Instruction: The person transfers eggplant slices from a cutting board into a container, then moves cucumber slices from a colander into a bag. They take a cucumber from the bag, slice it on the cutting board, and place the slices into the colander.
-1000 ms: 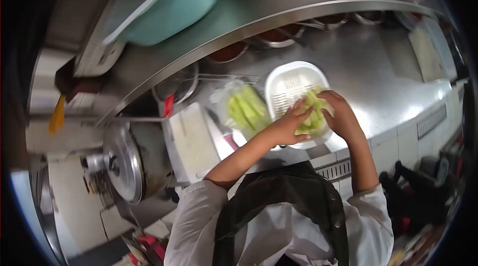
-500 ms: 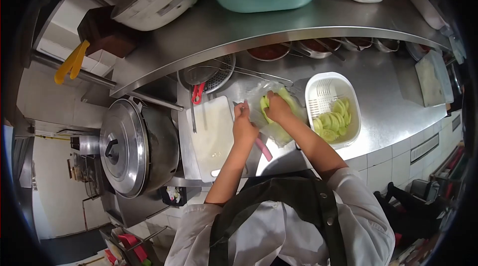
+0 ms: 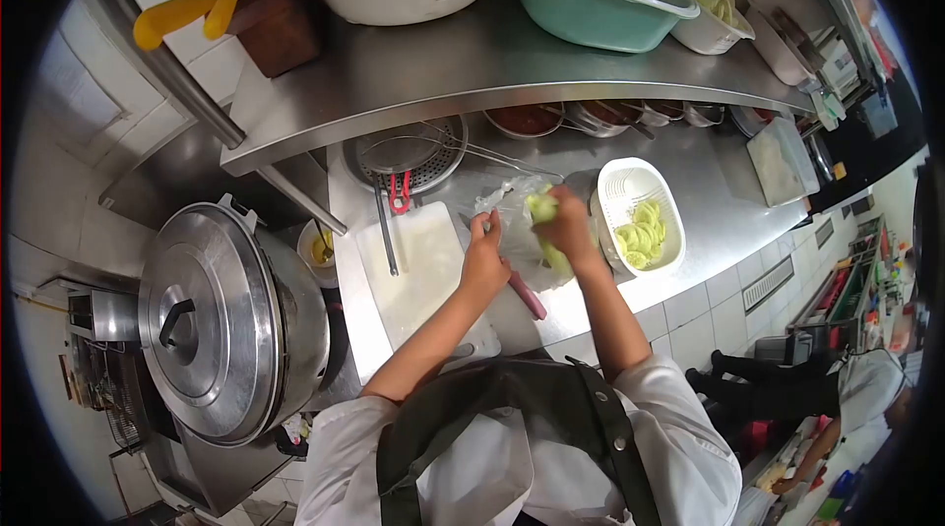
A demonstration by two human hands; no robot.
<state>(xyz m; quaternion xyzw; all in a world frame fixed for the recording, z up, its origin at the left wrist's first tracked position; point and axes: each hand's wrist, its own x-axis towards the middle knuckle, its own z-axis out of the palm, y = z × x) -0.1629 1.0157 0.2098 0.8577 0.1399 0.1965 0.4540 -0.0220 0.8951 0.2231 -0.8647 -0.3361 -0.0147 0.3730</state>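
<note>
My right hand [image 3: 568, 223] is closed on pale green vegetable pieces [image 3: 540, 209], over a clear plastic bag [image 3: 507, 199] with more green pieces inside. My left hand [image 3: 484, 255] is at the bag's left side, fingers pinched together; what they hold is too small to make out. A knife with a pink handle [image 3: 529, 299] lies beside my left hand, its blade mostly hidden. Left of that hand is a white cutting board [image 3: 409, 270]. Right of my right hand, a white basket [image 3: 672, 248] holds several green slices [image 3: 642, 231].
A large lidded pot [image 3: 212, 319] stands at the left. A colander [image 3: 448, 157] and pans of red sauce [image 3: 525, 121] sit under the steel shelf [image 3: 423, 68]. The shelf bears a teal basin [image 3: 591, 4]. Another person [image 3: 866, 393] is at the right.
The view has shifted, bringing another person into sight at the right. My right hand has lifted slightly with green pieces in it. My left hand stays beside the bag.
</note>
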